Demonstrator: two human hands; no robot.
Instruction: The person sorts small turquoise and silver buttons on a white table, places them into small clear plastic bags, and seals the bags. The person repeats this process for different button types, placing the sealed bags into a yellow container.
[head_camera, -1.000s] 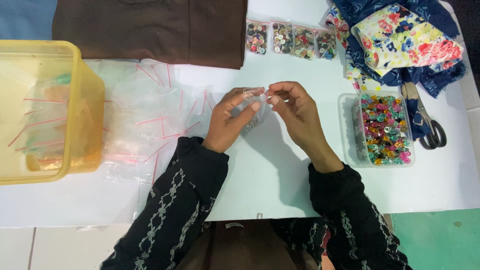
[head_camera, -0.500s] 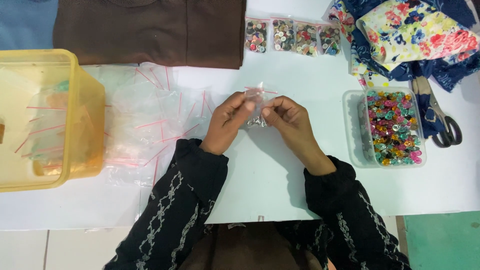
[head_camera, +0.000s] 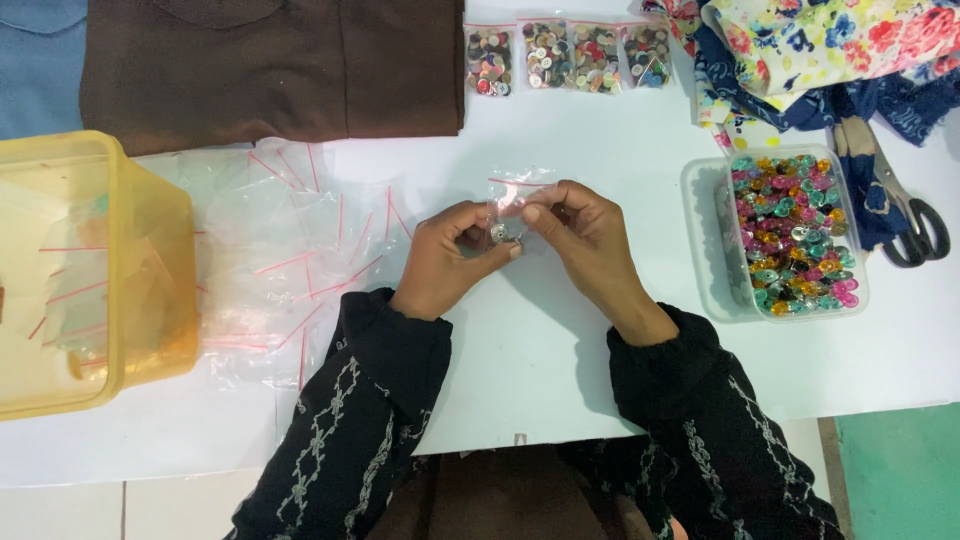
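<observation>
My left hand (head_camera: 452, 258) and my right hand (head_camera: 580, 232) meet over the middle of the white table (head_camera: 560, 360). Between their fingertips they pinch a small clear zip bag (head_camera: 507, 208) with a red strip at its top and a few small buttons inside. The bag hangs just above the tabletop. Both sleeves are black with a pale stitched pattern.
A pile of clear zip bags (head_camera: 290, 260) lies left of my hands beside a yellow plastic tub (head_camera: 150, 290). A clear box of coloured buttons (head_camera: 795, 235) sits right, with scissors (head_camera: 900, 215) and floral cloth (head_camera: 830, 50) behind. Several filled button bags (head_camera: 570, 55) and brown cloth (head_camera: 270, 60) lie at the back.
Both hands keep hold of the small bag and have shifted their fingertips slightly along its top; the view has drifted a little.
</observation>
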